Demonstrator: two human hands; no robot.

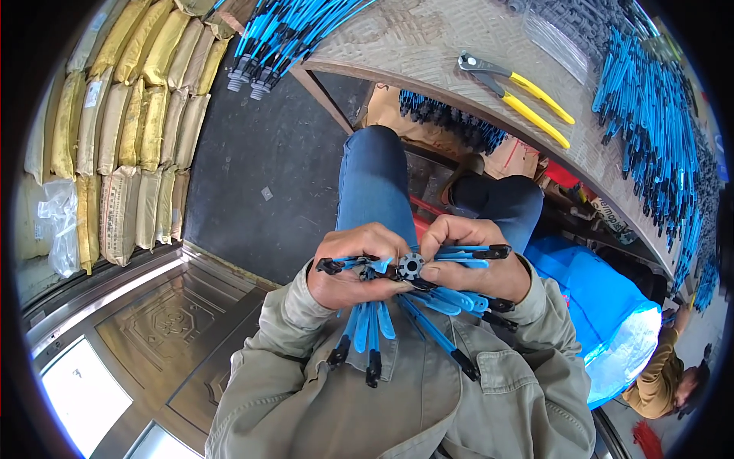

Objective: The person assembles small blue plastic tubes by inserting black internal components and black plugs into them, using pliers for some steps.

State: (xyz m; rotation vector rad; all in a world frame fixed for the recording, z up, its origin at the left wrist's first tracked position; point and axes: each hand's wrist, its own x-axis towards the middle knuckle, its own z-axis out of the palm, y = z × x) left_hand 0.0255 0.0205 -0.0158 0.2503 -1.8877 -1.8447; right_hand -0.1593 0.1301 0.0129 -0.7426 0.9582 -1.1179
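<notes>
Over my lap, both hands hold a dark assembly with a round notched hub (410, 266) facing up. Blue strips with black ends (439, 333) fan out from around it, some hanging toward my jacket and others pointing off to the sides. My left hand (353, 264) is closed around the left side of the assembly, thumb and fingers meeting at the hub. On the opposite side, my right hand (480, 260) is closed too, its thumb and forefinger pinching close to the hub. Several strips stick out past its palm. What lies under the fingers is hidden.
On the workbench (397, 38) lie yellow-handled pincers (527, 99) and a large heap of blue strips (650, 115). More finished-looking bundles (283, 38) overhang its left corner. Stacked sacks (130, 115) line the left. A blue bag (596, 306) and another person (661, 367) are at right.
</notes>
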